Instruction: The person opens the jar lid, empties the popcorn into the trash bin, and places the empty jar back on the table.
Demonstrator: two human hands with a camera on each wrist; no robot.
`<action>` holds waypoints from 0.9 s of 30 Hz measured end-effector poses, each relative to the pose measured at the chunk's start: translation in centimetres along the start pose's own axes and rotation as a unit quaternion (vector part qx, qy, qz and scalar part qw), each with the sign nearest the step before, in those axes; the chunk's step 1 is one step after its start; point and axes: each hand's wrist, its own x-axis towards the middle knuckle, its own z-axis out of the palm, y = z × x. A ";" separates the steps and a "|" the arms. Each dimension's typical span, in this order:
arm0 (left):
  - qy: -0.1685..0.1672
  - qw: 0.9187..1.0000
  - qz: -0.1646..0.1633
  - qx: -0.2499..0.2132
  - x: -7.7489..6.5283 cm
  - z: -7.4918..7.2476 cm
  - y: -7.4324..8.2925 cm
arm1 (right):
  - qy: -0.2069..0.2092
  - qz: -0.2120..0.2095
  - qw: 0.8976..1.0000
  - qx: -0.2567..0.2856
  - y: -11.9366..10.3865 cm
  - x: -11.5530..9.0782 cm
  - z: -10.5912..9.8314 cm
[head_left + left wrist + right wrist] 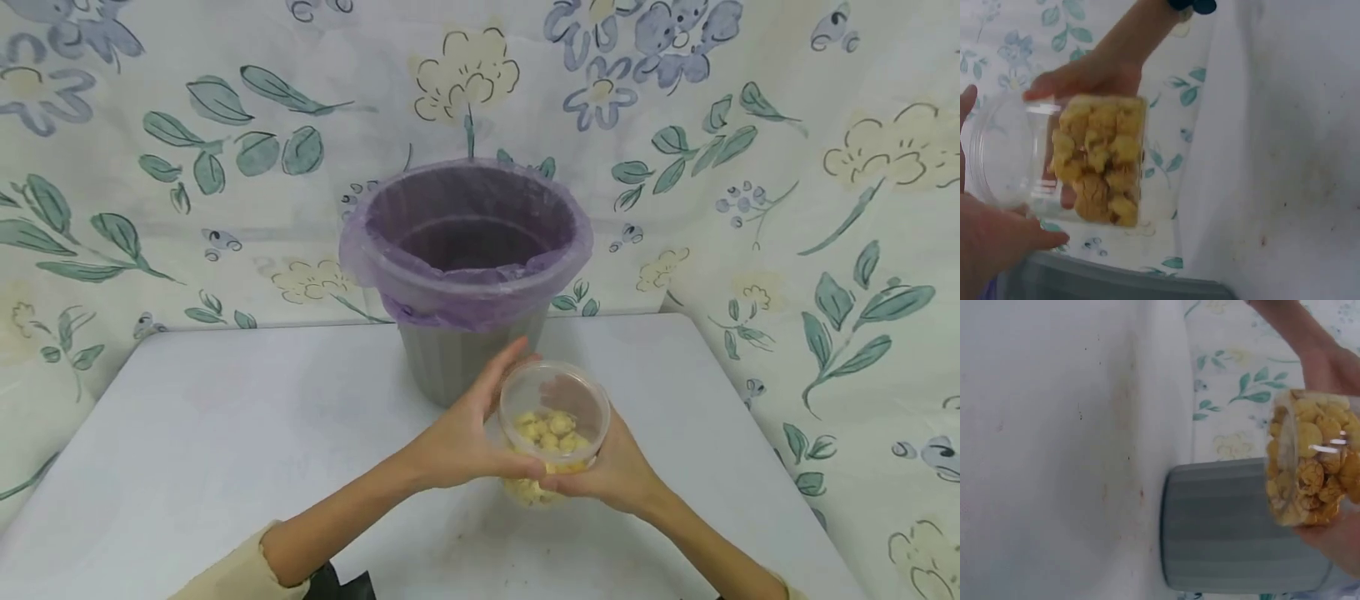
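Both hands hold a clear plastic jar (555, 408) above the white table, in front of the bin. Inside are small, round, yellow-brown cracked pieces (1100, 162), filling its lower part. In the head view my left hand (468, 437) grips the jar's left side near the top, thumb across the front. My right hand (618, 467) grips the right side, its thumb close to the left thumb. In the left wrist view the left hand (997, 240) is by the rim, and the right hand (1094, 78) is against the jar's side. Whether a lid covers the top I cannot tell.
A grey bin (450, 367) lined with a purple plastic bag (480, 304) stands at the table's far edge. Dark specks and faint stains mark the white table (247, 417) near the front. Flower-patterned cloth (225, 167) hangs behind and at the sides.
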 end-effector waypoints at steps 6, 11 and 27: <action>-0.099 0.994 0.022 -0.040 0.6 -1.8 -0.7 | -0.056 -0.013 0.997 0.053 -0.1 -0.1 0.0; -0.078 0.996 0.016 -0.032 0.6 -1.4 -1.0 | -0.051 -0.012 0.998 0.041 -0.1 -0.2 0.0; 0.023 1.000 -0.010 -0.017 -0.1 0.4 -0.2 | 0.003 -0.001 1.000 0.013 -0.5 -0.1 0.0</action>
